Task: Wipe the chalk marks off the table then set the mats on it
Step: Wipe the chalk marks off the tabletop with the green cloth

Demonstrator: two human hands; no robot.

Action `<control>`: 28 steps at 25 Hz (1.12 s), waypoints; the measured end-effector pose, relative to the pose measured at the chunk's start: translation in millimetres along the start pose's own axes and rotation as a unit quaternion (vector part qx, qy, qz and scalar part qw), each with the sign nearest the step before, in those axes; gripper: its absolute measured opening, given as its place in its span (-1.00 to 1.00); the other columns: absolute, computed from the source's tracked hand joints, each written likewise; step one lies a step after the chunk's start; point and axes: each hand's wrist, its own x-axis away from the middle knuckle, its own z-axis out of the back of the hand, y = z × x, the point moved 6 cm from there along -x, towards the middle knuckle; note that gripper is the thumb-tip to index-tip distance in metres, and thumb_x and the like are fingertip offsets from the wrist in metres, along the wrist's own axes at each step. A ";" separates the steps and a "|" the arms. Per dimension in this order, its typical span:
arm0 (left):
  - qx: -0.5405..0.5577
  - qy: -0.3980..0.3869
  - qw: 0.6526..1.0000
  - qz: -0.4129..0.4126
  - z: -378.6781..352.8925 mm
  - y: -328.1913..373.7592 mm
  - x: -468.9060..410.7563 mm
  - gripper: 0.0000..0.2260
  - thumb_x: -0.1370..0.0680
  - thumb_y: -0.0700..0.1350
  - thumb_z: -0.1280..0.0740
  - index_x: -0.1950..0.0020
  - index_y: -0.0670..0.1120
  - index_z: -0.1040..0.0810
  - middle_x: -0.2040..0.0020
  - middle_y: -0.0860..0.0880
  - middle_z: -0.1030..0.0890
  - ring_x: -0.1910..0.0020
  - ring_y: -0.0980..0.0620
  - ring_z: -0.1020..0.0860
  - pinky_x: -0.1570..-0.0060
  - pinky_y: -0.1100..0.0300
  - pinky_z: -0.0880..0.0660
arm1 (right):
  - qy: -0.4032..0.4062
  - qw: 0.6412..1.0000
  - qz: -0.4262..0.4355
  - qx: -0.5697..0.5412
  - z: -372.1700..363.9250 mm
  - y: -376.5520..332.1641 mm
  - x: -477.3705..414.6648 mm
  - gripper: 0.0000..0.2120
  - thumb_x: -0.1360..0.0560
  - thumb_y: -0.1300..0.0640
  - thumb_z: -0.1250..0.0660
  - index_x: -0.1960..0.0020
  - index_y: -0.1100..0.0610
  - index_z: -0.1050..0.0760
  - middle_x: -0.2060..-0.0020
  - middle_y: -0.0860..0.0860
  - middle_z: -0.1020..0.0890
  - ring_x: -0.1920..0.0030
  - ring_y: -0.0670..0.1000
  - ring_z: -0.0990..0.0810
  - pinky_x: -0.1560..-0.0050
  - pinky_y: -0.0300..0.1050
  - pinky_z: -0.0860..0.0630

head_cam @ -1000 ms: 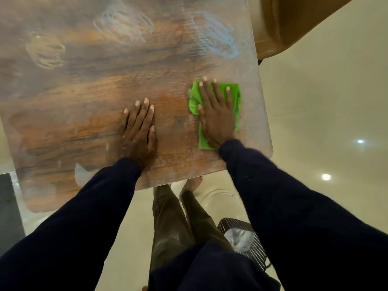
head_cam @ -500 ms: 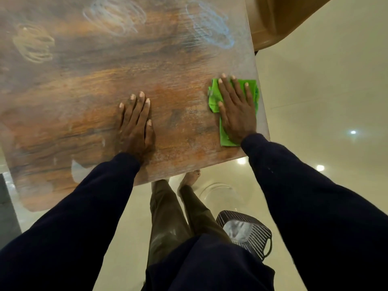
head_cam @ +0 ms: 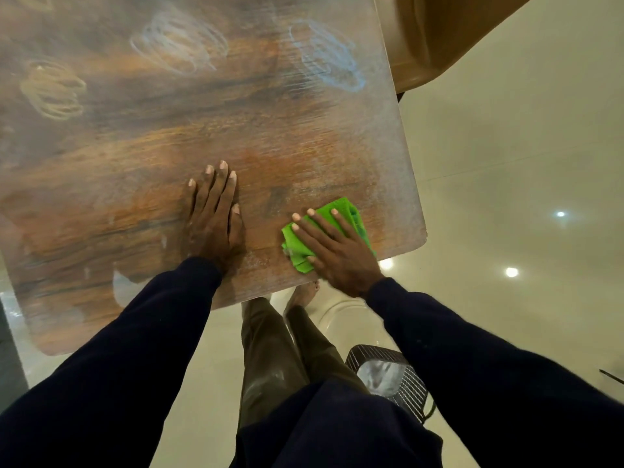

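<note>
One green cloth (head_cam: 351, 214) under right hand (head_cam: 337, 255), lengthwise near-left to far-right.

1. A brown plastic chair (head_cam: 439, 38) stands at the top right.
2. The floor (head_cam: 506, 163) is of glossy cream tiles, and small bright spots of light (head_cam: 511, 272) are reflected in it.
3. A black slatted basket (head_cam: 414, 395) stands on the floor at the bottom, with something pale inside.
4. Olive trousers (head_cam: 270, 349) and a bare foot (head_cam: 305, 293) are seen below.
</note>
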 end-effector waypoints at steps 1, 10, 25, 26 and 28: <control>0.002 -0.002 1.000 -0.001 -0.9 0.1 -0.4 -0.48 -0.74 -0.09 -0.06 -0.70 -0.19 -0.22 -0.72 -0.16 -0.19 -0.72 -0.14 -0.11 -0.68 -0.20 -0.02 | 0.003 1.000 -0.004 0.006 4.4 18.6 4.9 -0.43 -0.78 -0.05 0.01 -0.73 0.13 -0.07 -0.72 0.11 -0.11 -0.72 0.16 -0.06 -0.70 0.30 -0.01; -0.002 -0.002 1.000 -0.001 0.5 0.1 1.1 -0.49 -0.74 -0.11 -0.09 -0.70 -0.20 -0.22 -0.72 -0.17 -0.19 -0.72 -0.14 -0.10 -0.68 -0.21 -0.04 | 0.114 0.969 -0.218 0.014 41.7 61.8 -114.4 -0.45 -0.78 0.00 -0.02 -0.73 0.15 -0.14 -0.72 0.10 -0.18 -0.72 0.17 -0.11 -0.68 0.30 -0.04; 0.036 0.055 0.998 0.009 7.4 -3.3 1.5 -0.53 -0.72 -0.18 -0.10 -0.64 -0.25 -0.34 -0.67 -0.20 -0.31 -0.68 -0.17 -0.24 -0.66 -0.22 -0.13 | 0.096 0.975 -0.200 0.025 36.0 47.9 -84.7 -0.44 -0.77 0.01 0.00 -0.73 0.15 -0.13 -0.72 0.10 -0.18 -0.72 0.17 -0.10 -0.68 0.31 -0.05; 0.042 0.060 0.997 0.014 10.7 -5.2 2.6 -0.54 -0.73 -0.18 -0.11 -0.63 -0.25 -0.35 -0.66 -0.20 -0.32 -0.68 -0.17 -0.25 -0.65 -0.21 -0.14 | 0.105 0.972 -0.210 0.025 35.2 38.7 -99.2 -0.45 -0.77 0.01 -0.01 -0.72 0.16 -0.14 -0.71 0.11 -0.19 -0.71 0.18 -0.12 -0.68 0.31 -0.05; 0.052 0.086 0.994 0.050 18.3 -14.9 10.9 -0.56 -0.74 -0.20 -0.12 -0.62 -0.25 -0.37 -0.65 -0.20 -0.35 -0.66 -0.16 -0.28 -0.66 -0.20 -0.14 | 0.112 0.974 -0.198 0.019 27.8 8.3 -115.1 -0.44 -0.78 0.00 0.00 -0.73 0.16 -0.14 -0.71 0.11 -0.19 -0.71 0.19 -0.12 -0.68 0.31 -0.04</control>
